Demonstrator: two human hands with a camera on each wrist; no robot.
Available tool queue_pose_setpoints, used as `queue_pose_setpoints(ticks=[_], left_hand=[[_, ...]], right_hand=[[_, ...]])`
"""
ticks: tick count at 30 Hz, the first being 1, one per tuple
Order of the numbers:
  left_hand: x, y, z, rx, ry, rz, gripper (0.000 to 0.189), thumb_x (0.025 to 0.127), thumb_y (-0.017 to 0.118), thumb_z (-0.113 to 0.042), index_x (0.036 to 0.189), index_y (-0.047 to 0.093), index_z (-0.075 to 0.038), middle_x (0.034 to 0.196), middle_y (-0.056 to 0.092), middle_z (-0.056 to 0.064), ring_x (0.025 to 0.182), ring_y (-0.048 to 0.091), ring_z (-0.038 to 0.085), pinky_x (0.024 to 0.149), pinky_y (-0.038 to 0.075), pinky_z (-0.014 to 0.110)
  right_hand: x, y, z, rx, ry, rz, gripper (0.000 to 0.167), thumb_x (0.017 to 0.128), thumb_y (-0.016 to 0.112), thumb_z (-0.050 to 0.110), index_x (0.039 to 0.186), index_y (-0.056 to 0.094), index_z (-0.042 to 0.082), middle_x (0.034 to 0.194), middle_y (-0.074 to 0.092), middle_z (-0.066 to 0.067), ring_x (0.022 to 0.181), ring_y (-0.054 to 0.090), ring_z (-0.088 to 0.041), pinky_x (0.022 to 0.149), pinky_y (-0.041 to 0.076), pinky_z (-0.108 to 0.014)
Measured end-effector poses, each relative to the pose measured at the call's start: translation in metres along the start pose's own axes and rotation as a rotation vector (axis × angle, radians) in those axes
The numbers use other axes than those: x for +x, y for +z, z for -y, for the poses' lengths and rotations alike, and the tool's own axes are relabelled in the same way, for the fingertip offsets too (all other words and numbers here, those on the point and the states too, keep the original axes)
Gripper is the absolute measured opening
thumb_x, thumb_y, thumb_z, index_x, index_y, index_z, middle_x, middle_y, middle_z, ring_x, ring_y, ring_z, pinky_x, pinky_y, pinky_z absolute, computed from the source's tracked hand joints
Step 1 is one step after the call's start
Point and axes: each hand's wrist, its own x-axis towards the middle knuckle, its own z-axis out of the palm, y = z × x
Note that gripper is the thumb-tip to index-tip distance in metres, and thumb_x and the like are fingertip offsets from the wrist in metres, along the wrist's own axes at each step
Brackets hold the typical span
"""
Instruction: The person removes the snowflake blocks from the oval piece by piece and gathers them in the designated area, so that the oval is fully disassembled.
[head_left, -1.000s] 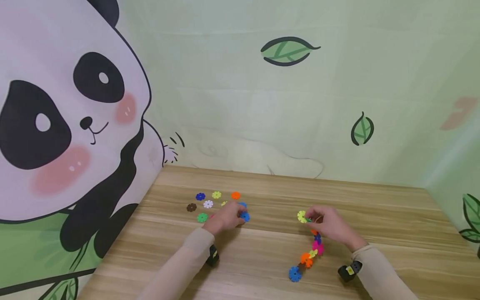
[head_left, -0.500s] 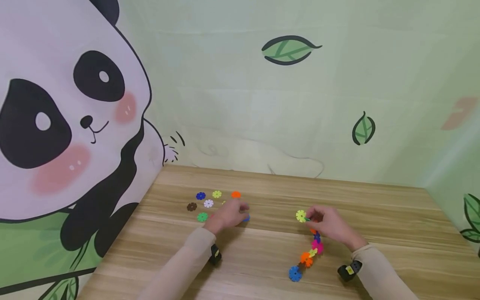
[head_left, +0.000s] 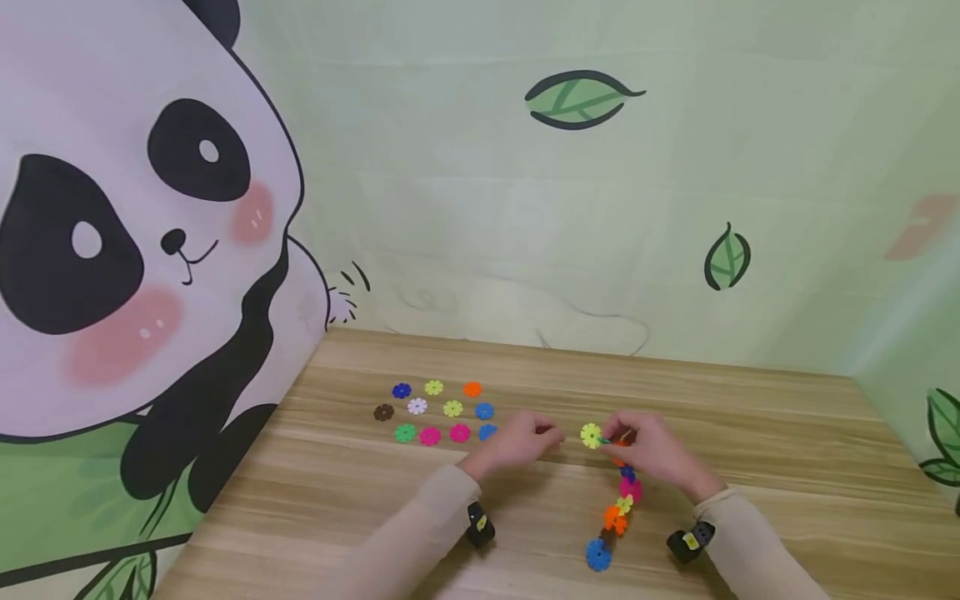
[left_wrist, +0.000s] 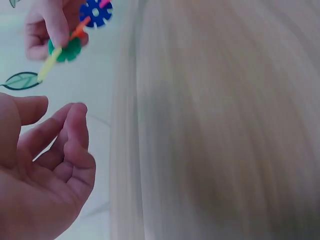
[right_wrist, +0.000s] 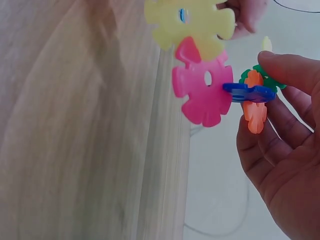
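In the head view my right hand (head_left: pixel 660 450) pinches the green snowflake disc (right_wrist: pixel 272 79) near the upper end of a chain of interlocking plastic discs. A yellow disc (head_left: pixel 591 436) sticks out at that end, left of the fingers. Below the hand the chain runs through orange, dark blue (left_wrist: pixel 95 13), pink (right_wrist: pixel 204 90), yellow, orange and brown to a blue disc (head_left: pixel 598 554). My left hand (head_left: pixel 521 442) hovers left of the yellow end disc, apart from it. In the left wrist view its thumb and fingertips are separated, with nothing between them.
Several loose discs lie in rough rows on the wooden table (head_left: pixel 525 533), left of my left hand. Among them are a white disc (head_left: pixel 417 406), a brown disc (head_left: pixel 384 412) and a blue disc (head_left: pixel 484 411). A printed wall cloth (head_left: pixel 450 208) rises behind the table's far edge.
My left hand has left the loose blue discs and moved right toward the chain, uncovering several discs. My right hand has shifted slightly left with the chain, whose lower end swung a little right.
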Motion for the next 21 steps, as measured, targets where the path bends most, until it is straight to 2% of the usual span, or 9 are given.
queue_pose_setpoints(ticks=[4,9,16,21], left_hand=[[0.005,0.011,-0.007,-0.163,-0.059,0.028,0.029,0.098,0.053,-0.026,0.094,0.070,-0.003,0.085,0.067,0.003,0.076,0.064,0.014,0.069,0.052,0.026],[0.009,0.016,-0.008,-0.297,-0.104,0.040,0.029,0.098,0.053,-0.029,0.096,0.070,-0.006,0.087,0.067,0.002,0.080,0.063,0.017,0.076,0.052,0.030],[0.013,0.021,-0.008,-0.355,-0.107,0.041,0.021,0.093,0.061,-0.024,0.094,0.069,-0.005,0.084,0.067,0.001,0.076,0.063,0.015,0.074,0.052,0.028],[0.014,0.024,-0.012,-0.384,-0.126,0.021,0.015,0.092,0.061,-0.016,0.090,0.067,-0.002,0.079,0.065,0.001,0.071,0.060,0.012,0.070,0.052,0.026]], right_hand=[[0.000,0.000,0.003,0.007,-0.008,0.007,0.009,0.083,0.072,0.010,0.085,0.065,0.013,0.084,0.063,0.004,0.078,0.057,-0.013,0.069,0.050,-0.027],[-0.001,0.000,0.004,0.003,-0.009,0.019,0.008,0.083,0.072,0.013,0.086,0.064,0.014,0.084,0.063,0.005,0.079,0.057,-0.013,0.070,0.050,-0.028],[0.000,0.001,0.004,-0.009,-0.019,0.021,0.010,0.083,0.072,0.010,0.086,0.064,0.014,0.084,0.063,0.006,0.079,0.057,-0.013,0.071,0.050,-0.028],[-0.001,0.001,0.004,0.006,-0.017,0.041,0.011,0.083,0.072,0.009,0.087,0.064,0.014,0.085,0.063,0.005,0.079,0.057,-0.013,0.071,0.049,-0.028]])
